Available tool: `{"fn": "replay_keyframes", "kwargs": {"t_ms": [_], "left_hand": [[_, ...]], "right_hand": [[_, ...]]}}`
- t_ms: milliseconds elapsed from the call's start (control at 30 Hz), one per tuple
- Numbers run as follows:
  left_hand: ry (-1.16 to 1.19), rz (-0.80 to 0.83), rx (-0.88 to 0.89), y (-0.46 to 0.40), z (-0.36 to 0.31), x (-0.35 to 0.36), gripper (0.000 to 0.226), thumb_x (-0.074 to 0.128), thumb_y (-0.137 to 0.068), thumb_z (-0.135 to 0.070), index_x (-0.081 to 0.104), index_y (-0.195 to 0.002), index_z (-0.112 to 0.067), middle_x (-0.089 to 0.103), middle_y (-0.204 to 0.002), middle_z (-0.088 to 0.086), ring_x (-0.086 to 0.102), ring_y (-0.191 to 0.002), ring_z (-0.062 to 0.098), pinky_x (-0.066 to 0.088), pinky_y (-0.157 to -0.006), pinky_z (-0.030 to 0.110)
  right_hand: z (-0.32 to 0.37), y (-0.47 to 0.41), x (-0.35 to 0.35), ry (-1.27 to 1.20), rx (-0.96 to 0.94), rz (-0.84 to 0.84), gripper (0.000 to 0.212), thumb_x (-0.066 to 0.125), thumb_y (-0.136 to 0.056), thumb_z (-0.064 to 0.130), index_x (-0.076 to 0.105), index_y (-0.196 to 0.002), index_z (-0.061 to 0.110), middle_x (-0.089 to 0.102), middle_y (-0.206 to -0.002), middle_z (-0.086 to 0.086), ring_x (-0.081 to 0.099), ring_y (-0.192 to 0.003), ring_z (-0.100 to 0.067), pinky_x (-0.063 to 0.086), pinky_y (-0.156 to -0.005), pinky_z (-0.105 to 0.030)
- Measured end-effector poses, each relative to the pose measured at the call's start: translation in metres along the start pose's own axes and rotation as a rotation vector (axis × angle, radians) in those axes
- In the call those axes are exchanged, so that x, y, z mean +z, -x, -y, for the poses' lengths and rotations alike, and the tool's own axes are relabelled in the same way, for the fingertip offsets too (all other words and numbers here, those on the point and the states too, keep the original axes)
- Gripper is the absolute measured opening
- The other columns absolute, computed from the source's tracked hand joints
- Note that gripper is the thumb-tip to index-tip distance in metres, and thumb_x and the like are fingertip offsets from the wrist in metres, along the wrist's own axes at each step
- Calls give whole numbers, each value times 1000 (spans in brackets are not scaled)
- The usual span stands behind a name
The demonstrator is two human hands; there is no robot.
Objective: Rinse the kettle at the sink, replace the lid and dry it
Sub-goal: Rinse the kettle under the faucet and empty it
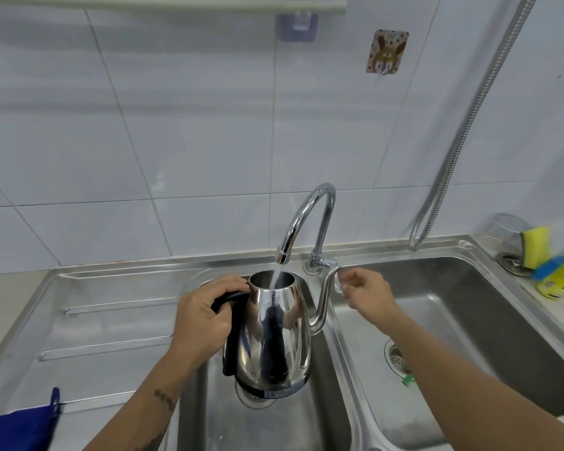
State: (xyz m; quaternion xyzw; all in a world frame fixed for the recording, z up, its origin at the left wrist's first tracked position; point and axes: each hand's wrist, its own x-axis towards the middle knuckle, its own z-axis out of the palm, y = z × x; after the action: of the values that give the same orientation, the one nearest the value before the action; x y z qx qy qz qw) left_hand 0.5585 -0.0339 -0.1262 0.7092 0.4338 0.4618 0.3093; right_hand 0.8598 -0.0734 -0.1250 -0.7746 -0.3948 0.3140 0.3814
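**Two hands at the sink, kettle filling under the tap**

Holding the shiny kettle [275, 333] upright over the left bowl [274, 424] of the sink, lid off, mouth open at the top. Water [276, 277] pouring from the tap [306, 222] straight down into that open mouth.

Gripping the black handle [230, 333] with the left hand [202, 323], fingers wrapped tight around it, on the kettle's left side. Reaching toward the tap lever [334, 278] with the right hand [368, 292], fingers curled loosely, holding nothing; touching the lever or just beside it, cannot tell which. Kettle sitting between the two hands, its thin spout [321, 307] pointing right, near the right hand.

Hanging just above the drain [251, 397] of the left bowl, with the bowl's walls close on both sides. Lots of open room in the right bowl [453, 336] and on the flat draining board [111, 320] to the left. Blue cloth [20, 428] lying at the near left corner. Yellow sponge [534, 245] and bottle [562, 276] sitting far off at the right edge, well apart from the kettle.
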Motion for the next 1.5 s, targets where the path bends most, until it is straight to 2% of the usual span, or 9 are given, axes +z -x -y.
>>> {"fn": "replay_keyframes", "kwargs": {"t_ms": [167, 300, 400, 633, 933, 1067, 1167, 1367, 1500], "left_hand": [[17, 12, -26, -4, 1, 4, 58, 57, -75, 23, 79, -92, -29, 74, -103, -19, 68, -106, 7, 51, -99, 24], [45, 9, -23, -6, 0, 7, 56, 56, -74, 25, 79, -92, -23, 74, -102, -16, 69, -104, 9, 51, -98, 21], [49, 8, -16, -7, 0, 8, 58, 56, -73, 27, 78, -90, -24, 74, -103, -16, 69, -104, 7, 49, -96, 17], [12, 20, 30, -2, 4, 8, 56, 56, -72, 29, 78, -92, -20, 73, -105, -13, 69, -105, 6, 49, -97, 17], [18, 8, 54, 2, 6, 5, 55, 58, -73, 29, 78, -92, -18, 74, -104, -12, 70, -104, 10, 52, -97, 23], [13, -1, 44, 0, 2, 5, 57, 57, -72, 29, 77, -92, -20, 73, -105, -15, 69, -104, 5, 50, -96, 18], [6, -10, 29, -3, 1, 6, 58, 57, -73, 28, 77, -91, -23, 72, -106, -17, 69, -103, 3, 50, -96, 16], [1, -38, -2, -9, 2, 7, 57, 55, -70, 29, 78, -91, -18, 73, -104, -18, 69, -102, 1, 48, -95, 13], [-7, -37, 5, -8, 3, 6, 54, 56, -71, 29, 78, -92, -16, 73, -105, -16, 69, -103, 2, 48, -94, 13]], "right_hand": [[-5, -14, 3, 475, -109, 111, 43, 62, -87, 13, 64, -127, 26, 64, -129, 1, 62, -116, -24, 50, -100, -39], [-7, -25, 9, 690, -195, 200, 35, 57, -84, 22, 63, -117, 32, 62, -121, 2, 61, -112, -26, 53, -90, -41], [-16, -31, 11, 804, -249, 222, 33, 57, -84, 16, 59, -115, 29, 62, -115, 3, 62, -106, -27, 54, -82, -39], [-18, -43, 9, 956, -348, 183, 26, 59, -92, 14, 64, -114, 26, 67, -119, 3, 63, -109, -29, 44, -78, -33], [-15, -45, -2, 772, -480, 36, 16, 62, -94, 25, 72, -107, 25, 72, -103, 4, 67, -97, -28, 55, -81, -41], [7, -61, -7, 536, -375, -63, 12, 69, -90, 25, 77, -97, 19, 76, -92, -1, 69, -91, -27, 55, -82, -37], [19, -76, -11, 449, -273, -68, 9, 72, -88, 31, 75, -86, 23, 70, -78, 4, 68, -87, -23, 55, -79, -37], [28, -97, -10, 418, -155, -143, 26, 69, -89, 43, 74, -85, 17, 71, -83, -1, 64, -86, -25, 52, -73, -34], [31, -100, -6, 412, -109, -178, 27, 66, -91, 43, 72, -84, 17, 71, -84, -3, 65, -86, -29, 54, -76, -36]]}}
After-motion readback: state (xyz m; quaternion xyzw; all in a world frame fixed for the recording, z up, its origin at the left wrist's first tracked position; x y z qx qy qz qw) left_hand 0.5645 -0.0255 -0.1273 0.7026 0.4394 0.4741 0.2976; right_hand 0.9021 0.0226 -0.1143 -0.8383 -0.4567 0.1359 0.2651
